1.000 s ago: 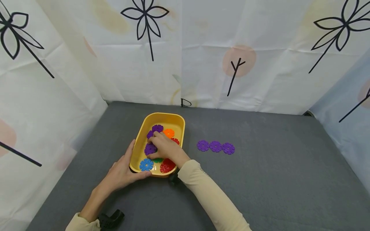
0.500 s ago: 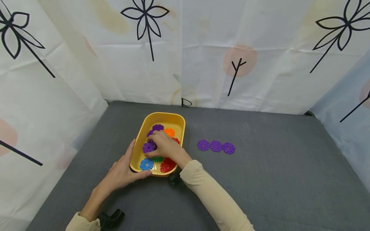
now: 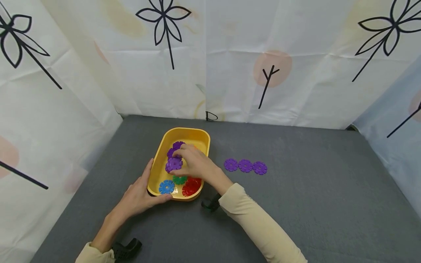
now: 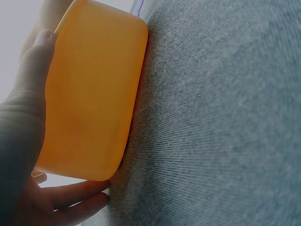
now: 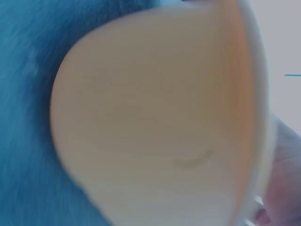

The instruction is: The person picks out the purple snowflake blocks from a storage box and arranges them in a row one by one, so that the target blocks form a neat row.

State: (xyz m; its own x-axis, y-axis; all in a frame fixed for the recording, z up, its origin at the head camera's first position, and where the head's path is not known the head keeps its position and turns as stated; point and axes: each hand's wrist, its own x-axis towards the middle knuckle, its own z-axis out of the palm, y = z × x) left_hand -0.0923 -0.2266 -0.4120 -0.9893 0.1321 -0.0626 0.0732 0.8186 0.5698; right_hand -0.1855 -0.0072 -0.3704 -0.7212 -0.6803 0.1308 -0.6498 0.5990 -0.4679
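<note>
- Purple flower disc [image 3: 173,164] is between thumb and fingers of the right hand [image 3: 202,166], which pinch it inside the yellow tray [image 3: 193,136].
- Close to these fingertips, further purple discs [image 3: 178,145] lie in the tray.
- Nearer to the person are one green disc [image 3: 179,180], one blue disc [image 3: 166,186] and some red pieces [image 3: 192,186].
- Left hand [image 3: 138,195] holds the tray's near left corner, fingers on one side, thumb on the other.
- Outside, three purple discs [image 3: 245,166] form a row on the grey table [image 3: 312,201].

Grey table [image 3: 312,201] before creased white hangings [image 3: 230,84], probably cloth, with 3 black leafy outlines [image 3: 163,14], bluish at far right.
</note>
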